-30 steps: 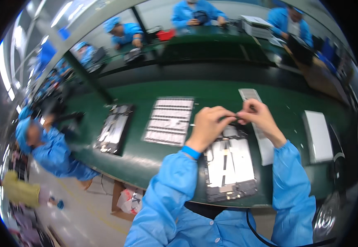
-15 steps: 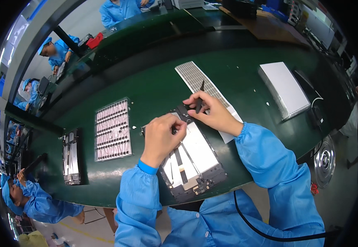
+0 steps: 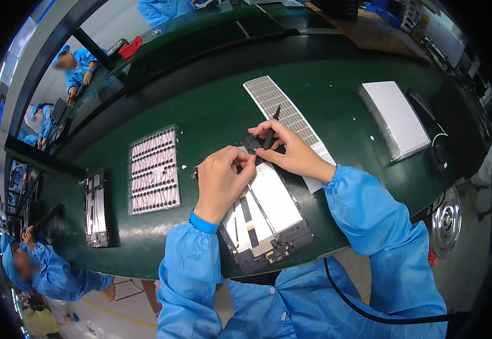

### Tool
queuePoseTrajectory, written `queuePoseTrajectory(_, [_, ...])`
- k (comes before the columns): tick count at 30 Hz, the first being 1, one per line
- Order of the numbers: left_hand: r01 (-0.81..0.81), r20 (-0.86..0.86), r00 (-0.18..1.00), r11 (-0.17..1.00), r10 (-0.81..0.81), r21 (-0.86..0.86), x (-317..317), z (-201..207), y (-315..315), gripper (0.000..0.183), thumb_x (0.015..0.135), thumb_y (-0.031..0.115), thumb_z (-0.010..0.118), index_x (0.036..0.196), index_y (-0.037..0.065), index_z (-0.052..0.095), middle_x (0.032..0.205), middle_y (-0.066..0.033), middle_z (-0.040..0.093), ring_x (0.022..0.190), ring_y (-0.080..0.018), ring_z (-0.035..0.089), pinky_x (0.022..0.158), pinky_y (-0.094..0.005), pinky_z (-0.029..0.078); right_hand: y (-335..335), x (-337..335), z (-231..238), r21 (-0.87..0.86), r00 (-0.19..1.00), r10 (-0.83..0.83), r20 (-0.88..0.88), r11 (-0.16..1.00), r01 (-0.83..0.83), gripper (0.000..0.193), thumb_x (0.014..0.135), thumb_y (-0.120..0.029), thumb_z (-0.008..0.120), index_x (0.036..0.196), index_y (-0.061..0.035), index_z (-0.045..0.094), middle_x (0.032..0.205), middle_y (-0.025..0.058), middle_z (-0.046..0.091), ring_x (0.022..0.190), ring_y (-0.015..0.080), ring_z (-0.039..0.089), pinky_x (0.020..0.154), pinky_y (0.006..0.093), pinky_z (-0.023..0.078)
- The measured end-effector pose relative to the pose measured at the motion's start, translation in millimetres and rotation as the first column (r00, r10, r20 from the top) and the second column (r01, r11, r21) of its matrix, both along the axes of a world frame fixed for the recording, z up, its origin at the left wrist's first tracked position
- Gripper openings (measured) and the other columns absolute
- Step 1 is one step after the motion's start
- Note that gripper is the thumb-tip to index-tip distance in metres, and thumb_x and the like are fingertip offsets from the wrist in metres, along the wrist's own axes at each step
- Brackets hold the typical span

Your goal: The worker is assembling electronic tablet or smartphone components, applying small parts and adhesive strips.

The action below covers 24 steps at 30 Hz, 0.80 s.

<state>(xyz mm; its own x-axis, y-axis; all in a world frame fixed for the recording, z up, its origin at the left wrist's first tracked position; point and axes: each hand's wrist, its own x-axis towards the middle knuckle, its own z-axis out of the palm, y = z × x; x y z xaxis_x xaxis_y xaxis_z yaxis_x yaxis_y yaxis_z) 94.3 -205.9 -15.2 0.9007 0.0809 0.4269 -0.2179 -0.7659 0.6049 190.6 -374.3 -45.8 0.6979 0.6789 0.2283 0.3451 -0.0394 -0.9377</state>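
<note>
An opened tablet-like device (image 3: 277, 196) lies in front of me, with a silver middle and dark ends carrying circuit parts. Over its far end, my left hand (image 3: 221, 179) is closed in a pinch, its fingertips against the far left part. What the pinch holds, if anything, is too small to make out. My right hand (image 3: 298, 157) grips black tweezers (image 3: 269, 137), whose pointed end sticks up and away from the device. The right thumb and fingertips are close beside the left fingertips. Part of the far end is hidden under both hands.
A label sheet (image 3: 284, 107) lies beyond my right hand. On the left are a clear tray (image 3: 154, 170) of small wired round parts and a second opened device (image 3: 95, 210). A white stack (image 3: 396, 118) stands on the right of the green table (image 3: 212, 107). Co-workers sit at the left.
My right hand has shifted slightly down and left, nearer the left fingertips, with the tweezers still in it. The left hand stays almost in place. The whole view has tilted a little.
</note>
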Motion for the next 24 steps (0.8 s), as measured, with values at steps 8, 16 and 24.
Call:
queuePoseTrajectory(8, [0.101,0.005,0.995,0.994,-0.101,0.031,0.9,1.6,-1.3,0.012,0.074,0.009,0.072,0.069,0.002,0.063,0.067,-0.0089,0.064,0.06,-0.0241,0.063,0.056,-0.034,0.049,-0.1,0.7,1.1,-0.012,0.999,0.009,0.052,1.0,-0.008,0.035,0.088,-0.008,0.066,0.12,-0.0082,0.051,0.131,0.0074,0.057,0.11,0.0169,0.055,0.083,0.0281,0.046])
queuePoseTrajectory(16, [0.082,-0.006,0.997,0.995,-0.082,0.048,1.2,-1.6,-0.9,0.013,0.074,0.009,0.072,0.069,0.002,0.062,0.067,-0.0097,0.063,0.06,-0.0261,0.062,0.057,-0.0354,0.049,0.8,0.5,1.7,-0.022,1.0,-0.014,0.028,1.0,0.015,0.032,0.089,-0.013,0.067,0.117,-0.0071,0.052,0.129,0.009,0.059,0.106,0.0169,0.057,0.081,0.0269,0.046])
queuePoseTrajectory(24, [0.078,-0.002,0.997,0.993,-0.078,0.086,0.0,-1.6,3.2,0.011,0.077,0.012,0.073,0.075,0.003,0.066,0.068,-0.0055,0.061,0.055,-0.0147,0.055,0.051,-0.0271,0.043,4.4,-2.3,3.3,-0.088,0.997,-0.033,0.065,0.995,0.039,0.029,0.089,-0.014,0.066,0.114,-0.0069,0.053,0.129,0.0099,0.059,0.101,0.0173,0.059,0.077,0.0269,0.046])
